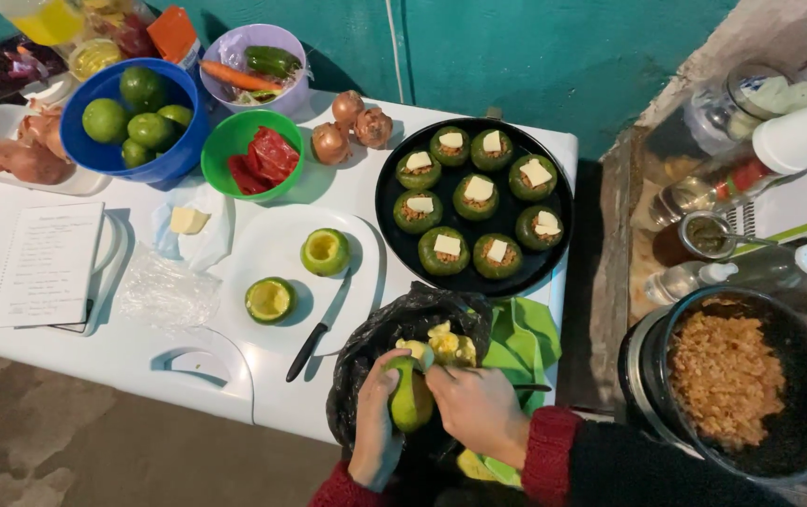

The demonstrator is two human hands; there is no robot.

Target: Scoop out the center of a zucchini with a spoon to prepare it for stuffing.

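The left hand (375, 427) wraps around a green squash (411, 399), its fingers (387, 368) curled over the top and side of it so that the fruit sits upright in the grip. The right hand (479, 408) closes in from the other side, its fingers pressed together against the squash's upper edge; whether they pinch a tool there cannot be told. The squash is held directly above the open black plastic bag (394, 329), which sits at the near edge of the white tabletop (9, 216) and already contains pale yellowish scraps (446, 345).

Just behind the bag lies a white plate (263, 249) carrying two hollowed green squashes, one (325, 252) near its centre and one (270, 299) at its near rim. A black-handled knife (317, 329) rests across the plate's edge, between plate and bag. Behind and to the right of the bag stands a round black tray (394, 169) holding nine stuffed squashes, each topped with a slice of white cheese. A green cloth (526, 343) lies just beside the bag on the right. Farther right of the bag, off the tabletop, a dark pot (798, 441) holds browned minced filling.

Far behind the bag stand a blue bowl (173, 164) of whole green squashes, a green bowl (225, 141) with red strips, and three onions (352, 122).
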